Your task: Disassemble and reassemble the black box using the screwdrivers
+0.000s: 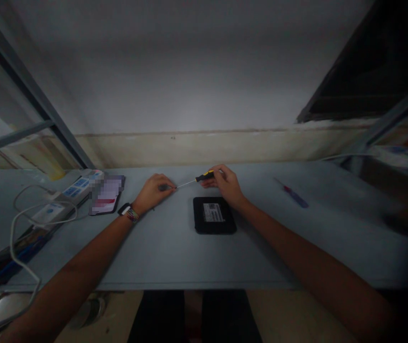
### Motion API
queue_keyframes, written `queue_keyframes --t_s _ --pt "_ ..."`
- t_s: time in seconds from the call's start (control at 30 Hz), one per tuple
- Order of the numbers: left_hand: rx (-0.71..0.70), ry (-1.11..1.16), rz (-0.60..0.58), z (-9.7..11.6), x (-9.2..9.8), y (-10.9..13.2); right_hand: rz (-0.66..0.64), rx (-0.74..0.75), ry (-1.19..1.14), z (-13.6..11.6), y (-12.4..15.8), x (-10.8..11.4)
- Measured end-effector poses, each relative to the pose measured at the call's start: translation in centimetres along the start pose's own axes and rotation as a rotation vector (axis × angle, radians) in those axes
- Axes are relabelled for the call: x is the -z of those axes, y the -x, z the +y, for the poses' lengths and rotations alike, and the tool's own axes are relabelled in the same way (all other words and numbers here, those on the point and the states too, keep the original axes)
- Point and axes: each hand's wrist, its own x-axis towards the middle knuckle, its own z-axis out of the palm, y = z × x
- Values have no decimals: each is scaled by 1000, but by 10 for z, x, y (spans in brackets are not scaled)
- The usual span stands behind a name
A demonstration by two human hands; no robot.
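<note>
Gripping a thin-shafted, black-and-yellow screwdriver (205, 176), the right hand (226, 183) points it at the left hand (155, 189), which pinches a small, dark, indistinct piece (162, 187); pushing too hard could slip the tip into those fingers. A flat, squarish, white-labelled black box (201, 216) lies just left of the right wrist.

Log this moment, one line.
right hand: holds yellow-black screwdriver; left hand: holds small dark piece at its tip; black box: on table; second screwdriver: right of box

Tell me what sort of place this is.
Probably a desk in a living space, perhaps a dorm room: a metal frame rises at the left, and a phone lies beside a power strip.
</note>
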Motion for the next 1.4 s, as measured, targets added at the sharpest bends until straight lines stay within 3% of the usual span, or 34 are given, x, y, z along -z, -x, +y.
queue_keyframes --t_s 0.6,1.4 --pt "-7 7 -19 -5 -1 0 9 55 25 2 0 -1" --pt "43 80 42 -3 -1 -1 17 150 62 -7 4 -6"
